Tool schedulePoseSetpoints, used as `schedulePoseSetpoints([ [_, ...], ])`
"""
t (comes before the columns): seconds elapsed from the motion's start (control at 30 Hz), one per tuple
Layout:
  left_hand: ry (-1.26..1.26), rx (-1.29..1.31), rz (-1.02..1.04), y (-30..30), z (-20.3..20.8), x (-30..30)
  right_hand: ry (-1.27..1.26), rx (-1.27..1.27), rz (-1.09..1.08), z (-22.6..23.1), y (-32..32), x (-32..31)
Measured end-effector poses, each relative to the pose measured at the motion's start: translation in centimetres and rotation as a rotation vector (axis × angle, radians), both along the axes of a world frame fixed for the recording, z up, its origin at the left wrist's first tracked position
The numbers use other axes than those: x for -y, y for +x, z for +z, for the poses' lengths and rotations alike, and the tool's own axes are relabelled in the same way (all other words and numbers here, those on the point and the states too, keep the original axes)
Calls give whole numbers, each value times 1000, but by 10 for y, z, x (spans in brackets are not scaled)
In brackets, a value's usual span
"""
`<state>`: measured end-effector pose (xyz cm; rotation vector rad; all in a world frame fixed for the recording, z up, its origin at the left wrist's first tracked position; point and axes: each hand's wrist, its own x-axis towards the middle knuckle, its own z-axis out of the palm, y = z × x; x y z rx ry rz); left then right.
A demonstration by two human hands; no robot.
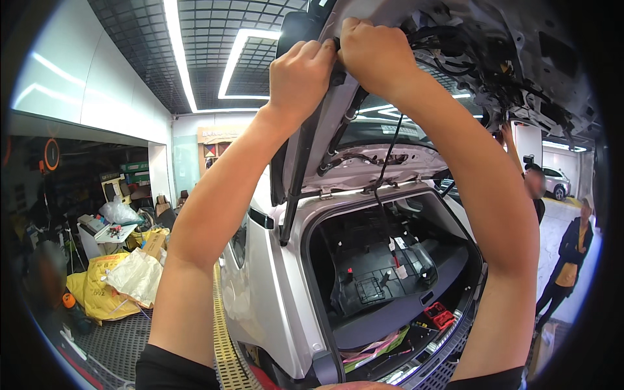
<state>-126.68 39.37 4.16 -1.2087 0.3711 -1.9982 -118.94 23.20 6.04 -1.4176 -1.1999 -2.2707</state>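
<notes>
Overhead, my left hand (302, 77) and my right hand (377, 55) meet at the edge of the raised tailgate (328, 133) of a silver car. Both hands are closed, thumbs and fingertips pressed together close to each other. A small dark piece shows between them, mostly covered by the fingers, so I cannot tell what it is. Below my left hand a black strut (300, 169) runs down to the car body (276, 286). The tailgate's inner side is bare metal, with a dark wiring bundle (448, 49) exposed right of my right hand. A thin black cable (392, 146) hangs down.
Beneath lies the open trunk, holding a large black trim panel (383, 273) and a red tool case (439, 316). Another person (534, 182) reaches up at the tailgate's right side; one more (572, 250) stands farther right. Yellow bags (104, 286) lie at left.
</notes>
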Motion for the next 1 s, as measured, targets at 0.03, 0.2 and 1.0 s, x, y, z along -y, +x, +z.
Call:
schedulePoseSetpoints([
  [0.03,3,-15,-46,0,0,-2,5,-28,3,-1,-2,-1],
  [0.2,29,-82,-175,4,-1,-7,16,-142,45,-2,-3,0],
  [1.0,-709,-1053,-531,-58,52,20,-29,42,374,2,7,16],
])
